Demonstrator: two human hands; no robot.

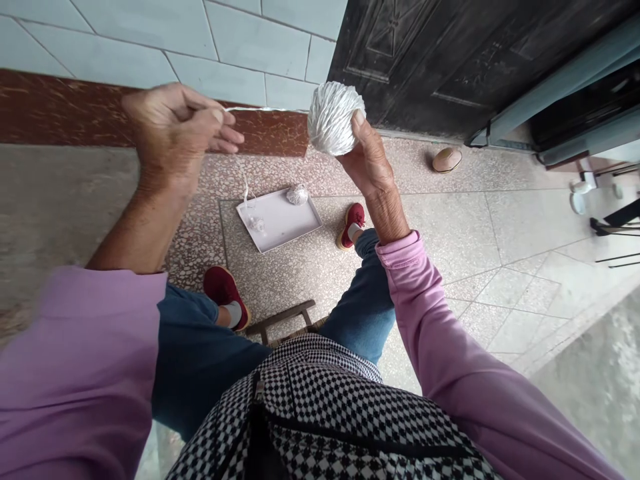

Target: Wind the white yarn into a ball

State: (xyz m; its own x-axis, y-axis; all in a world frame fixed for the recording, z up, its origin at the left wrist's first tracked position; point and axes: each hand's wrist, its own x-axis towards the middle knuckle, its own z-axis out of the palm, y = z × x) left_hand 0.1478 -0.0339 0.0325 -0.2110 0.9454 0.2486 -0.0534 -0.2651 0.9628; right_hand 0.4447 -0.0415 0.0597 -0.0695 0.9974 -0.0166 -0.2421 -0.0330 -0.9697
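Observation:
My right hand (370, 157) grips a ball of white yarn (333, 120) from its right side, the thumb pressed on its front. From the ball a taut white strand (270, 109) runs left to my left hand (183, 133), which pinches it between thumb and index finger while the other fingers curl loosely. Below, a shallow pale tray (280, 217) lies on the floor. It holds a smaller ball of white yarn (297, 194) at its far right and a small clear or whitish tangle (256, 223) at its left, with a strand rising from that side.
My red shoes (223, 290) (354, 220) stand either side of the tray. Part of a wooden stool (285, 317) shows beneath me. Ahead are a tiled wall (240, 40) and a dark door (425, 60). A rounded tan object (447, 160) lies on the speckled floor to the right.

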